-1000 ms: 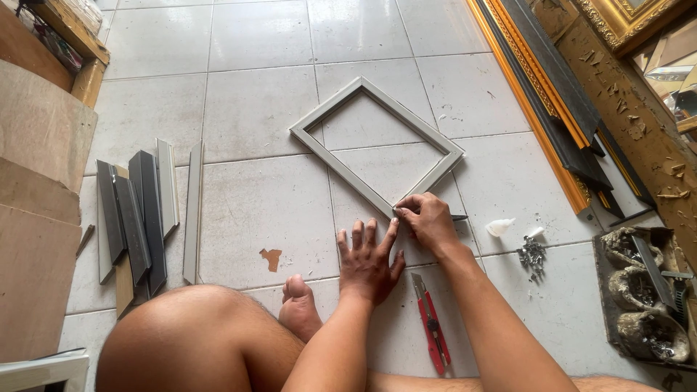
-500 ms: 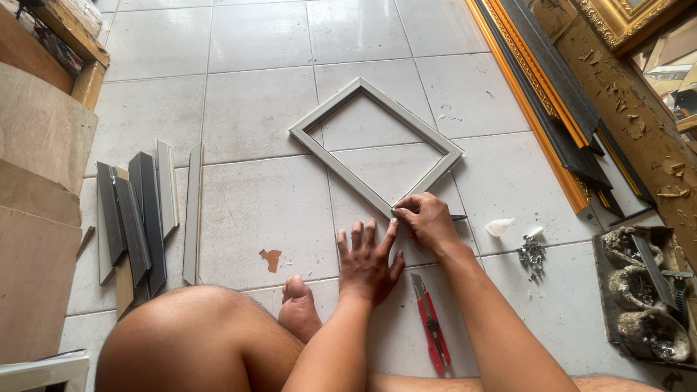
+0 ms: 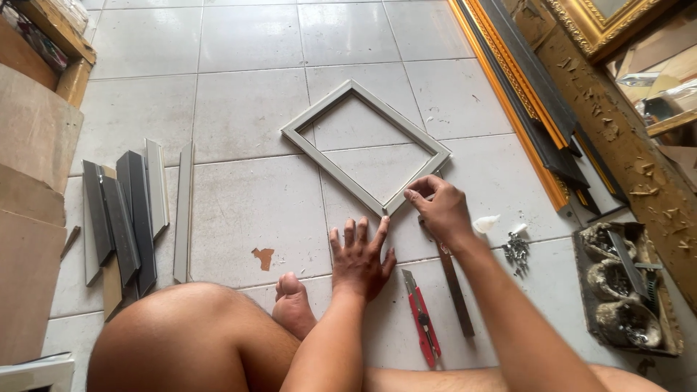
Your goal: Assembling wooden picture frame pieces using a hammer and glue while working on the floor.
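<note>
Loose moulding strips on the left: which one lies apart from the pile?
The long pale grey strip, rightmost of them, lies alone on bare tile; the others are bunched together.

Open tile beyond and left of the grey frame (image 3: 365,147). Blocked farther left by loose moulding strips (image 3: 127,214), right by leaning gilt mouldings (image 3: 519,94), near-right by red cutter (image 3: 421,319), metal ruler (image 3: 454,287), screws (image 3: 517,249) and cluttered tray (image 3: 671,330).

Matt grey wooden frame (image 3: 365,144) on glossy white floor tiles (image 3: 247,210); red plastic-handled cutter (image 3: 421,316).
</note>
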